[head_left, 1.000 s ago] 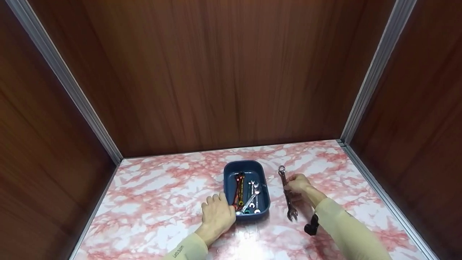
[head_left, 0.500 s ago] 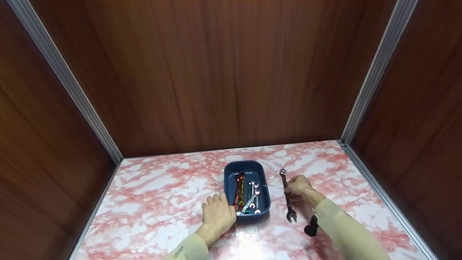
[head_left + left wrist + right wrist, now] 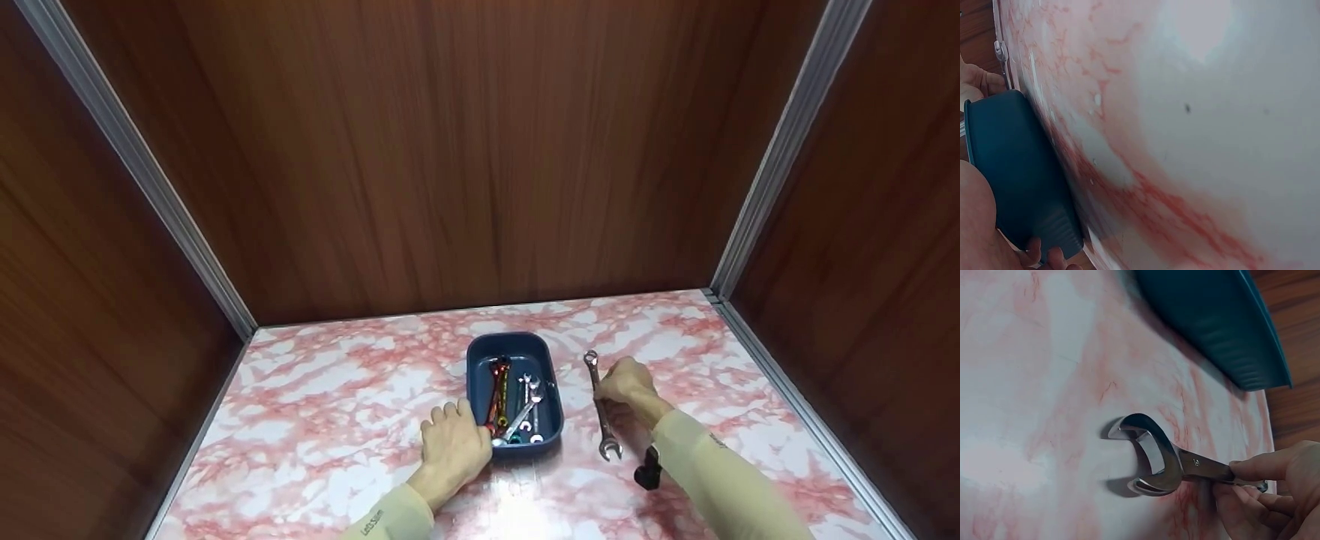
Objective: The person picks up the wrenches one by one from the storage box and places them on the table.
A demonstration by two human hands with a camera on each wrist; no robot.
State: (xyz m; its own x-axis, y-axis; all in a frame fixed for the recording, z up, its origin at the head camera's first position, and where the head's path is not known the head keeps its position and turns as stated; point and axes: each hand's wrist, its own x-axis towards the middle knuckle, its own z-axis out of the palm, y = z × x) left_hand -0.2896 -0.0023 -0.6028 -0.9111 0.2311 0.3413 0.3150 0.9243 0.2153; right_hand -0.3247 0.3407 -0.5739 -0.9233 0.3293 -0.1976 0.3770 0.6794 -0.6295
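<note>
My left hand (image 3: 454, 444) holds the near left corner of a dark blue plastic bin (image 3: 551, 352). In the left wrist view, fingers (image 3: 1057, 257) curl against the bin's outer wall. To the bin's right, my right hand (image 3: 628, 384) pinches a large silver combination wrench (image 3: 604, 424) by its shank, between thumb and fingers. Its open end (image 3: 1154, 458) points toward me and its ring end (image 3: 592, 358) points away; it lies on or just above the table. Several smaller wrenches lie in the bin: red and yellow ones (image 3: 501, 394) at left, silver ones (image 3: 525, 412) at right.
The pink-and-white marbled table (image 3: 330, 405) is bounded by brown wood-grain panels (image 3: 465, 165) at the back and both sides. Metal posts (image 3: 780, 165) stand in the back corners. A small black object (image 3: 647, 471) shows beside the right wrist.
The right hand and the wrench have shifted slightly toward me and to the right, and the wrench appears a little lower. The left hand and the bin have hardly moved.
</note>
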